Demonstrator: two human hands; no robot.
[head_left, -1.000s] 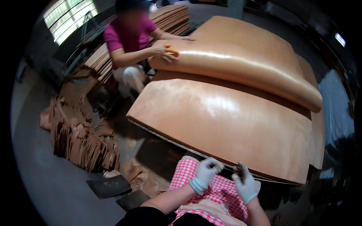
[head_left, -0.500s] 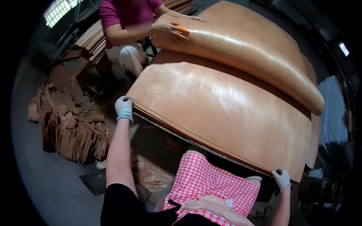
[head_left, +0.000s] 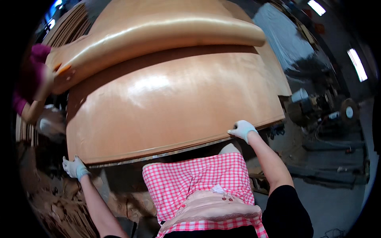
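A wide stack of thin tan wood veneer sheets (head_left: 170, 107) lies before me, its near edge slightly uneven. At the near left corner is my left hand (head_left: 74, 167), in a pale glove, with fingers apart against the stack's edge. My right hand (head_left: 243, 131), gloved too, is at the near edge toward the right, its fingers bent over the rim of the top veneer sheet; what lies under them is hidden. Farther back, the upper veneer is folded over into a long rounded roll (head_left: 158, 37).
At the left a person in a purple top (head_left: 33, 79) rests a hand with an orange object (head_left: 63, 70) on the roll. Broken veneer scraps (head_left: 63, 210) lie lower left. White sheeting (head_left: 283, 35), a bucket (head_left: 299, 95) and machinery (head_left: 345, 113) are at the right.
My view has swung to the right, so the stack sits farther left. My right hand has moved inward along the near edge from the right corner. My left hand's fingers have spread at its corner.
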